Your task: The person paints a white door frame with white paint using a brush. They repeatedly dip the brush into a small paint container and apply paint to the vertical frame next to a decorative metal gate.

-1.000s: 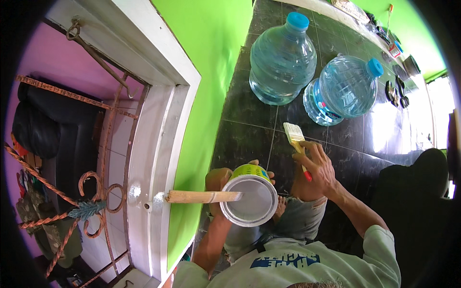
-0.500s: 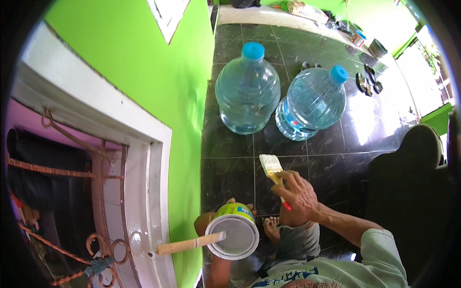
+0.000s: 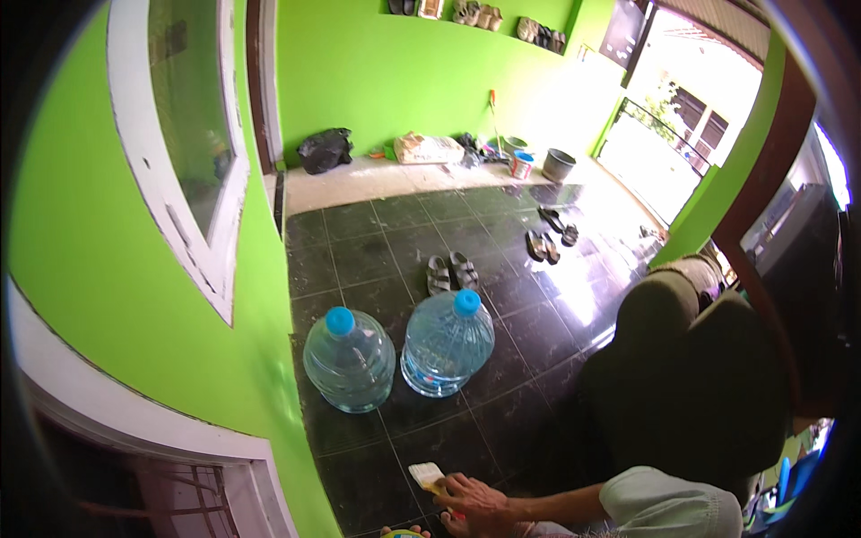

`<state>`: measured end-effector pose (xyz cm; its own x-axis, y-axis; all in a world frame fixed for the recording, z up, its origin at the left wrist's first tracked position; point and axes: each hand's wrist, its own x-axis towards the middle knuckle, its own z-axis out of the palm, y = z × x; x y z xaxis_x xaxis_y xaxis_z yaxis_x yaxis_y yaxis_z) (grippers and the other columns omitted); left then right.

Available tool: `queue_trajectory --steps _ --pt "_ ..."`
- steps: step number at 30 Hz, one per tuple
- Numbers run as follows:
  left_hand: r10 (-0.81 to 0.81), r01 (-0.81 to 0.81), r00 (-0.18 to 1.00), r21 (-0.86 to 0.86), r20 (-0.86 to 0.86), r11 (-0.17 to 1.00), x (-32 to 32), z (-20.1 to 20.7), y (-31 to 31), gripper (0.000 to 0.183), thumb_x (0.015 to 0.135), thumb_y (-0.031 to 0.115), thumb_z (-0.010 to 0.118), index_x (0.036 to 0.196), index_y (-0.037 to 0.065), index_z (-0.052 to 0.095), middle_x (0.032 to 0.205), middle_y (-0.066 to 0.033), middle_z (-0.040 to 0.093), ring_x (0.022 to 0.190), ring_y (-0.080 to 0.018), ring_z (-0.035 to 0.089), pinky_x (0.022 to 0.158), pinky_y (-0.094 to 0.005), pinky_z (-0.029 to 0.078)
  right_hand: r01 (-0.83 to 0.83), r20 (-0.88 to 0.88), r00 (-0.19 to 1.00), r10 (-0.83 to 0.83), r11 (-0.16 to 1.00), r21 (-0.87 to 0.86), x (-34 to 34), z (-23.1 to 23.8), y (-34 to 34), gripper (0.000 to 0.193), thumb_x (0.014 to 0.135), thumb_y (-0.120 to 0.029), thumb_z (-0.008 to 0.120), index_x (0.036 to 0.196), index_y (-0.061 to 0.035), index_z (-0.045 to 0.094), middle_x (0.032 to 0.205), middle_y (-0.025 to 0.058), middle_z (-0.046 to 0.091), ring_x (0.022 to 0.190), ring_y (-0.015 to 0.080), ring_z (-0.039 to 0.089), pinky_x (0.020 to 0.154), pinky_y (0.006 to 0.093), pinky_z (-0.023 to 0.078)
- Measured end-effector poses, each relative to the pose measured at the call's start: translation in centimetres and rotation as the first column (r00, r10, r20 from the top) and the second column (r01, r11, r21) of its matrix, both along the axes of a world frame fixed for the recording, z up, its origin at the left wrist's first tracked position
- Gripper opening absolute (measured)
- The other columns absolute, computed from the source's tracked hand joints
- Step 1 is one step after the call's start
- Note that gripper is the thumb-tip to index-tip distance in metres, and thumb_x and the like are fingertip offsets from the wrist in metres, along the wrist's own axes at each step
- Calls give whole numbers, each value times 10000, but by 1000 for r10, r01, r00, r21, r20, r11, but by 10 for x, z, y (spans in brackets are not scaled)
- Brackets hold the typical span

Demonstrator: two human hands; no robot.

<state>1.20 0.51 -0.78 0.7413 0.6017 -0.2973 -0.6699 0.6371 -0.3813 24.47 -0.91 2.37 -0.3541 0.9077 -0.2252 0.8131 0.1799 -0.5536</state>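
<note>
My right hand [image 3: 480, 504] is closed around the handle of a paintbrush [image 3: 426, 474], whose broad bristles are coated white and point up and left. At the bottom edge, only the rim of a yellow-green paint can [image 3: 402, 535] shows. Fingertips of my left hand [image 3: 419, 530] curl around that can; the rest of the hand is out of the picture. Ahead of the brush, two large clear water jugs with blue caps stand on the floor: a left jug [image 3: 352, 372] and a right jug [image 3: 447, 350].
Green wall with a white window frame [image 3: 229, 242] runs along my left. A dark sofa [image 3: 691, 386] stands to the right. Beyond the jugs lie sandals [image 3: 451, 273] on black tiles [image 3: 359, 269]. Buckets, including a dark bucket [image 3: 558, 165], and a black bag [image 3: 325, 150] line the far wall.
The view has tilted up toward the far wall, so the jugs and hands sit lower. The can is now mostly cut off and its wooden stick is out of view. The brush stays in my right hand.
</note>
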Motion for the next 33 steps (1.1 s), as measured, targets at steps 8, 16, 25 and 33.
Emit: queue_trajectory --steps 8,16,25,33 --pt "249 -260 963 115 104 959 11 66 -1 629 1013 568 442 1464 132 482 1519 -231 445 1397 -394 443 1144 -644 341 49 38 998 -52 995 83 1 -12 -39 657 749 -284 698 1355 -71 560 1354 204 453 1241 406 451 1039 491 454" --pt "427 -446 893 161 143 880 21 143 -27 718 986 609 473 1527 141 410 1534 -282 402 1400 -419 434 1140 -650 341 -39 0 999 39 995 -96 10 42 -71 408 829 -127 665 1231 -95 604 1307 201 502 1202 404 513 937 486 502" --pt "504 -471 860 250 -85 846 24 238 34 687 1004 524 478 1560 144 348 1485 -280 461 1350 -437 488 1112 -581 433 604 -436 695 -572 793 -79 26 137 -34 251 906 -40 643 1155 -14 625 1050 147 677 964 252 663 844 369 521" --pt "550 -524 743 179 -382 833 18 265 39 699 1006 597 397 1440 60 504 1404 -146 578 1292 -323 556 1114 -500 446 692 -797 388 -463 717 -79 35 416 71 256 1006 -143 604 1168 55 603 1040 141 666 884 195 687 721 325 584"
